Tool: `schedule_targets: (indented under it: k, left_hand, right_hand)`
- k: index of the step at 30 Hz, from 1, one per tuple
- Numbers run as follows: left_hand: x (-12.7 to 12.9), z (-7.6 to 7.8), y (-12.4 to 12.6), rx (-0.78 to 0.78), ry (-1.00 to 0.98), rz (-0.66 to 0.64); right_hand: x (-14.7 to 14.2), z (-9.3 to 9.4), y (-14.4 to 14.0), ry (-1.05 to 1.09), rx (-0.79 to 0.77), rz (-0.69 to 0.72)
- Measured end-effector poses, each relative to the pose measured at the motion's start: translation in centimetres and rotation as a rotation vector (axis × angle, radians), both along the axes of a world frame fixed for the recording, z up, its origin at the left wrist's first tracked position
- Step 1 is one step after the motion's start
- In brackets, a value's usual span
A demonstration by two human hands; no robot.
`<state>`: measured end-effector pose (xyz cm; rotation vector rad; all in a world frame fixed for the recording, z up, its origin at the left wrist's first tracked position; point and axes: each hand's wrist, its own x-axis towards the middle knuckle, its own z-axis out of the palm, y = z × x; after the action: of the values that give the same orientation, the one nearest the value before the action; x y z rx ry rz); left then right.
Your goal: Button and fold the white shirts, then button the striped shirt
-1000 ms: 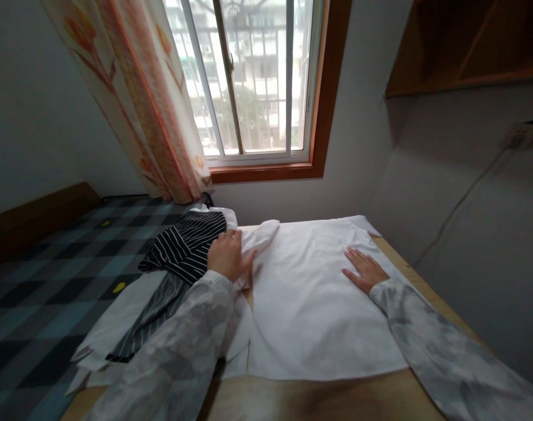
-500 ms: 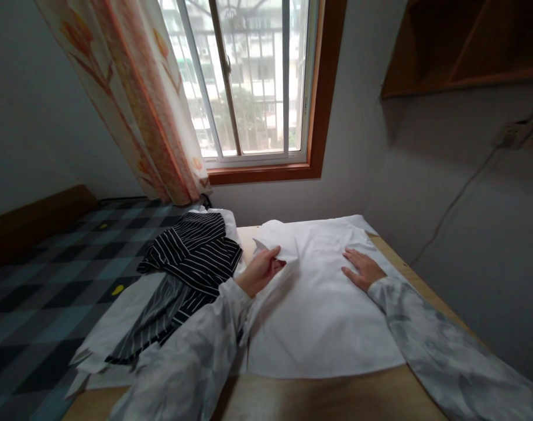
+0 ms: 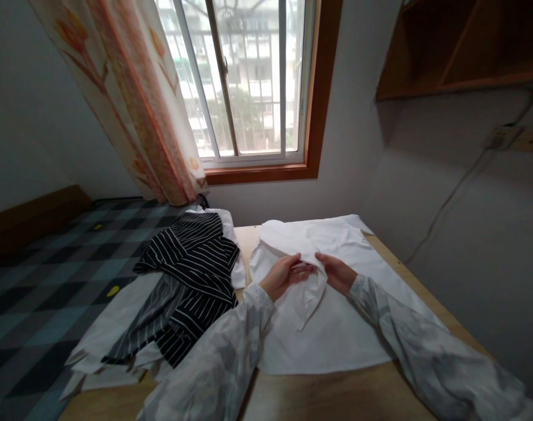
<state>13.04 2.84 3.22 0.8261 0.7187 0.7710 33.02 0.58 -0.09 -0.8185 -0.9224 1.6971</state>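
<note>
Left hand (image 3: 284, 275) came across from the striped clothes (image 3: 191, 263) and right hand (image 3: 336, 272) lifted off flat; both now pinching a folded-over flap of the white cloth (image 3: 336, 327). Cloth spread on the wooden surface (image 3: 327, 397) under the window (image 3: 244, 82), so a fold looks begun. No words or labels to read anywhere.

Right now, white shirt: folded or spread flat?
Partly folded: the white shirt lies on the table, left side pulled over the middle, held by both hands.
</note>
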Motion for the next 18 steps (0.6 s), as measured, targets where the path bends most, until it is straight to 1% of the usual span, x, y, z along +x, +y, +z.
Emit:
schedule_targets:
  k: [2, 4, 6, 7, 8, 10, 12, 15, 18]
  left_hand:
    - [-2.3, -0.2, 1.0, 0.207, 0.356, 0.039]
    - [-4.8, -0.1, 2.3, 0.468, 0.742, 0.172]
    - [-7.0, 0.0, 3.7, 0.729, 1.066, 0.335]
    - [-7.9, 0.0, 4.3, 0.818, 1.203, 0.363]
    - [-8.5, -0.1, 4.8, 0.875, 1.322, 0.36]
    - [-8.9, -0.2, 5.7, 0.906, 1.512, 0.3]
    - [-8.6, -0.4, 6.4, 0.888, 1.636, 0.268]
    - [-7.9, -0.5, 7.6, 0.86, 1.719, 0.298]
    - [-7.8, -0.3, 8.8, 0.803, 1.737, 0.306]
  right_hand:
    - [0.1, 0.1, 0.3, 0.028, -0.048, -0.062]
    - [0.7, 0.5, 0.7, 0.02, -0.11, -0.11]
    - [1.3, 1.1, 0.9, 0.009, -0.157, -0.109]
    - [1.5, 1.6, 1.0, 0.01, -0.166, -0.09]
    - [1.7, 2.1, 1.1, 0.016, -0.166, -0.067]
    - [1.8, 3.3, 1.4, 0.03, -0.146, -0.021]
    - [1.8, 4.4, 1.7, 0.026, -0.117, 0.013]
    - [2.0, 5.6, 2.2, -0.052, -0.047, 0.017]
    - [3.5, 6.4, 2.5, -0.216, 0.034, -0.006]
